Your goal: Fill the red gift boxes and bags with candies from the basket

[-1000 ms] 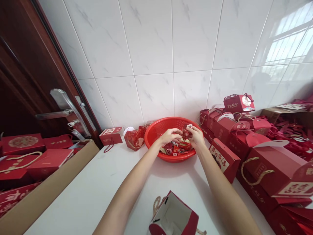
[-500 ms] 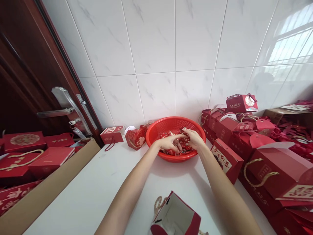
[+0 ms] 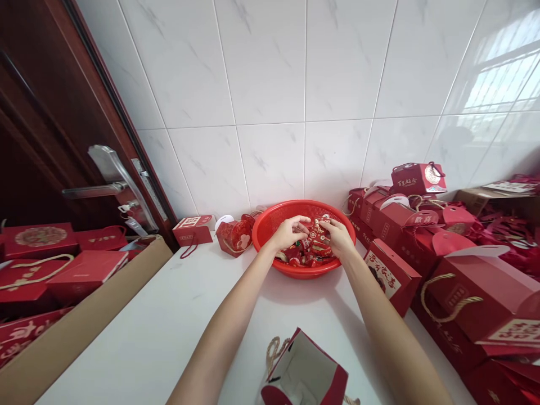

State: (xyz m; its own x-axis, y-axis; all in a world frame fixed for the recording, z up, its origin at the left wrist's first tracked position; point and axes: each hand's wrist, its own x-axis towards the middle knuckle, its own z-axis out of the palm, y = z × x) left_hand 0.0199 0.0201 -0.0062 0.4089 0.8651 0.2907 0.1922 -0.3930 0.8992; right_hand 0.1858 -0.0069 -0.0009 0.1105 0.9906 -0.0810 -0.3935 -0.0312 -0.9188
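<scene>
A red plastic colander (image 3: pixel 304 272) stands against the wall with small red wrapped packets (image 3: pixel 295 256) inside, probably sweets. Over its right side, my right hand (image 3: pixel 340 238) grips a red packet with gold print (image 3: pixel 319 230) between thumb and fingers. My left hand (image 3: pixel 290 232) is just left of that packet, above the colander, with curled fingers apart and nothing visible in them. Nearer to me lies an opened red gift box (image 3: pixel 306 371), its pale inside facing up and a rope handle (image 3: pixel 274 351) at its left.
Many red gift boxes (image 3: pixel 489 281) are piled along the right of the white table (image 3: pixel 185 315). Two small boxes (image 3: pixel 194 229) stand at the back left. A carton (image 3: pixel 97 298) of red boxes borders the left side, below a door handle (image 3: pixel 95 191).
My left hand has risen out of the packets and its fingers have come apart. The packet in my right hand now shows its printed face.
</scene>
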